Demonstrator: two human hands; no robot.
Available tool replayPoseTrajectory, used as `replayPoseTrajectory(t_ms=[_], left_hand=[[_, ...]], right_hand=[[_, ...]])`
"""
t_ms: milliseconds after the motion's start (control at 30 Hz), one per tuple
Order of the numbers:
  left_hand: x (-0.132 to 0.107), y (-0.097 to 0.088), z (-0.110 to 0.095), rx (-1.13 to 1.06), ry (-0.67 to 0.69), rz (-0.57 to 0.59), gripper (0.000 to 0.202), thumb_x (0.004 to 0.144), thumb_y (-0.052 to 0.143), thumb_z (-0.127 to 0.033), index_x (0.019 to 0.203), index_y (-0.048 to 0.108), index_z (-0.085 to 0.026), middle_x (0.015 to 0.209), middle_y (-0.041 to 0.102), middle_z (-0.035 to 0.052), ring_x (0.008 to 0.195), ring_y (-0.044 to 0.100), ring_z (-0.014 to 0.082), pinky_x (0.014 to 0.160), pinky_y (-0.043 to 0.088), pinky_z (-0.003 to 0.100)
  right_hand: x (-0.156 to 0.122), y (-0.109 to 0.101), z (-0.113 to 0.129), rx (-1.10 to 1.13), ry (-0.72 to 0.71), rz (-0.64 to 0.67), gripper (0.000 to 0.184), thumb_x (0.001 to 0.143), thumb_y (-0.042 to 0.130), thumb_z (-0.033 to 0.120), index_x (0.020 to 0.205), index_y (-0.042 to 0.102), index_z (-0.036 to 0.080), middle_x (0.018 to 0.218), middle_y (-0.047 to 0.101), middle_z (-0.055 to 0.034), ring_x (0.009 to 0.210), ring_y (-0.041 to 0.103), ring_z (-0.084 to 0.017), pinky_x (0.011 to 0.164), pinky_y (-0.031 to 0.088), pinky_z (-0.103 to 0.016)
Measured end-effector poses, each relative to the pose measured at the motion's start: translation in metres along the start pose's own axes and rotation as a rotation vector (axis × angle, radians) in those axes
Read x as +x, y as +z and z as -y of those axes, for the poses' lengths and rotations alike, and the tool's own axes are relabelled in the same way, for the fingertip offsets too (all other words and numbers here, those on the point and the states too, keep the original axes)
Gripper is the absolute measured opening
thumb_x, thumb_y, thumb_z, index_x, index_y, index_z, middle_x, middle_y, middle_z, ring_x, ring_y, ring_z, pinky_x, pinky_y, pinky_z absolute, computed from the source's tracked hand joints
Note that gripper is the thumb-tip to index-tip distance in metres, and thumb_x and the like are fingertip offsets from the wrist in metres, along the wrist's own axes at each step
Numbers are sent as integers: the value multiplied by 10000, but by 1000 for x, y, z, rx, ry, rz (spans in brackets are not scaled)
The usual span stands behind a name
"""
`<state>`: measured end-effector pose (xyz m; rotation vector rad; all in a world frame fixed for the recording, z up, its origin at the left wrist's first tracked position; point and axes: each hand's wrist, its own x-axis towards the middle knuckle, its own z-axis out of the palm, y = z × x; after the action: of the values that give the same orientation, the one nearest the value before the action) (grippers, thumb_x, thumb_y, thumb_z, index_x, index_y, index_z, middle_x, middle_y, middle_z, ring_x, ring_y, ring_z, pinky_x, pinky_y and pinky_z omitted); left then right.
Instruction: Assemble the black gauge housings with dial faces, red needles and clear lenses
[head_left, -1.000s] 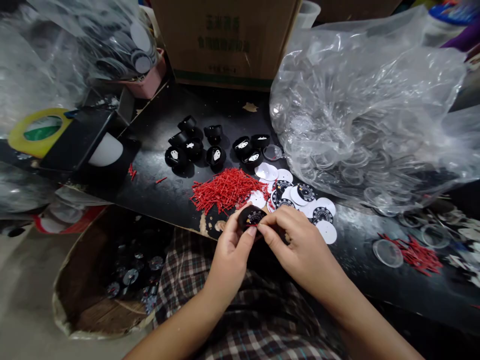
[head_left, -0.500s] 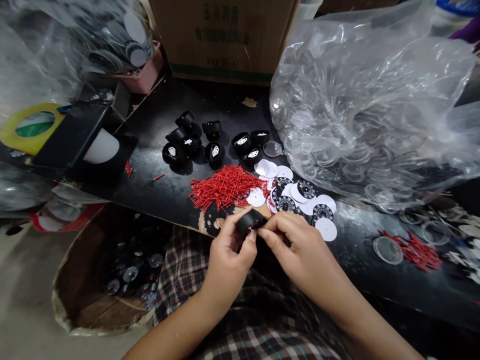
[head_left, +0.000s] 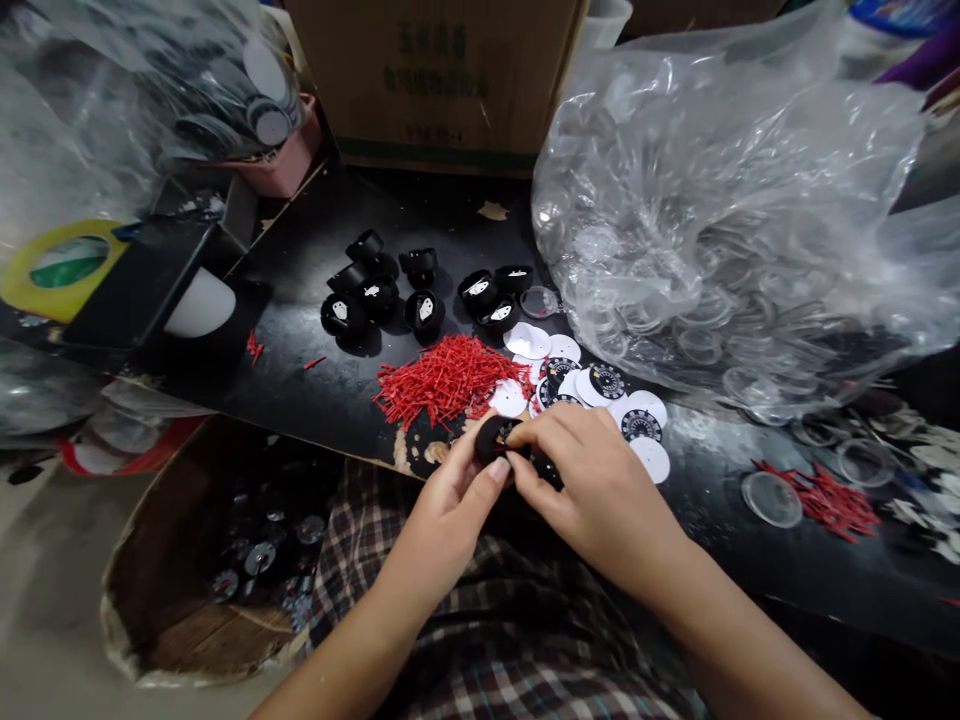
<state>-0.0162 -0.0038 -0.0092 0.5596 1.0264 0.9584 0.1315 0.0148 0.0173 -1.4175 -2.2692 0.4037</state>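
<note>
My left hand (head_left: 450, 505) is closed around a black round gauge housing (head_left: 489, 440), held just over the table's front edge. A dark dial face with pale markings shows inside it, tilted towards me. At the dial, my right hand (head_left: 574, 475) has thumb and forefinger pinched together. A speck of red shows by those fingertips, but what they grip is too small to make out. Close beyond both hands lie a heap of red pointers (head_left: 450, 380) and a spread of dial discs (head_left: 606, 380), some white side up, some black with markings.
Several black housings (head_left: 424, 312) stand farther back on the black table. On the right is a plastic bag of clear covers (head_left: 697, 270), with more red pointers (head_left: 836, 500) in front. A cardboard box (head_left: 442, 80) stands behind. Below left, a bin (head_left: 124, 600) holds gauges.
The housing has turned so its dial faces me more. My right fingers have moved left from its rim onto the dial. The view has shifted slightly.
</note>
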Motion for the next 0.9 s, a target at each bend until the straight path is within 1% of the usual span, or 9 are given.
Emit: replayPoseTrajectory(t_ms=[100,200,333,433,533,600,700,800,900], left_hand=[[-1,2,3,-63,-77,-57,358,781,690,-376,1129,686,-294,1202,682,22,1217,554,256,1019,449,348],[0,5,7,-156,-164,-107,370,754,704,-425,1100,702,-293,1139,713,35,1149,606,282,953,511,372],[5,4,13,-21,-64,-113,373,748,727,-372,1117,690,-329,1297,630,-9,1295,482,252,1075,403,344],[9,2,13,33,-19,-33,387,779,701,-359,1161,666,-315,1377,565,-7,1339,423,253,1110,358,368],[11,5,12,-47,-20,-44,376,808,665,-377,1177,654,-304,1373,568,7,1258,519,261,1055,435,400],[12,8,13,-49,0,-57,371,804,674,-359,1169,658,-293,1345,594,16,1244,533,257,1032,460,389],[12,9,15,-39,17,-68,371,788,692,-350,1150,670,-271,1310,620,36,1257,517,266,1026,464,387],[13,7,14,-99,-17,-67,372,782,697,-349,1142,674,-258,1292,632,47,1219,553,268,1032,458,408],[15,8,9,-180,-67,-65,363,793,688,-342,1140,671,-235,1260,651,69,1138,614,258,1015,468,425]], right_hand=[[4,1,4,-64,-16,-3,101,843,507,137,784,577,179,763,607,-46,770,544,-204,726,361,-358],[7,-1,9,1,88,-36,115,818,497,123,739,552,185,730,594,-19,705,526,-164,697,376,-326],[6,-13,1,175,212,51,102,814,557,132,737,567,199,706,605,26,663,540,-123,664,402,-271],[9,-26,-31,247,211,41,128,872,552,191,768,625,204,742,658,16,702,601,-123,676,443,-249],[21,-32,-78,-53,353,-245,180,904,504,221,958,671,176,940,694,-67,852,641,-183,766,475,-319],[33,-31,-108,-148,391,-288,237,861,559,221,1048,667,126,1053,662,-146,914,638,-254,806,470,-407],[44,-29,-134,-199,381,-305,223,834,579,215,990,699,111,1035,658,-171,903,641,-291,829,460,-460],[39,-32,-135,-215,353,-358,218,867,532,222,962,703,125,986,679,-146,882,645,-263,827,473,-426],[19,-34,-111,-216,315,-414,220,895,516,249,1009,683,164,1011,696,-114,952,634,-255,860,461,-424]])
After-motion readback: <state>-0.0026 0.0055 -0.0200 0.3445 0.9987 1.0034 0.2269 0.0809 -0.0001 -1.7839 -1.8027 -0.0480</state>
